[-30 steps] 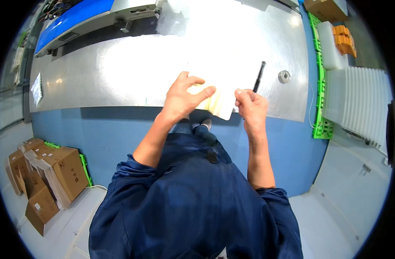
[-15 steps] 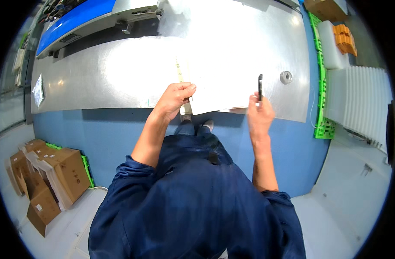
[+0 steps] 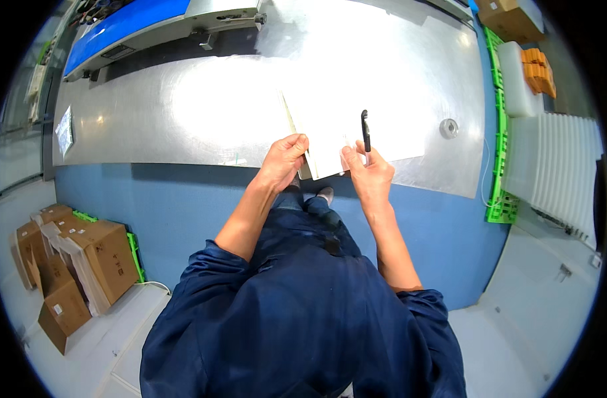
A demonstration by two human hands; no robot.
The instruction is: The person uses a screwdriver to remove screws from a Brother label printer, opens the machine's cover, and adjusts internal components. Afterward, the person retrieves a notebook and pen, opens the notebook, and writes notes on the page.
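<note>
My left hand (image 3: 283, 162) is closed, thumb over fingers, on the near left corner of a white notebook (image 3: 326, 159) at the table's front edge. Its pages look tilted up on that side, and glare washes out most of its far outline. A pen (image 3: 365, 126) with a black cap end stands up out of my right hand (image 3: 371, 178), gripped between thumb and fingers. That hand is over the notebook's near edge, thumb toward the paper; whether it also pinches a page I cannot tell.
A metal table (image 3: 144, 139) reflects bright light. A blue-topped machine (image 3: 127, 36) stands at its far left, a small round roll (image 3: 449, 128) lies right, and a silvery packet (image 3: 64, 131) left. Cardboard boxes (image 3: 104, 259) sit on the lower left; white ribbed stacks (image 3: 548, 159) stand right.
My right hand with the pen has moved left, onto the notebook's near edge. My left hand has shifted slightly right, and the notebook's left side is raised more.
</note>
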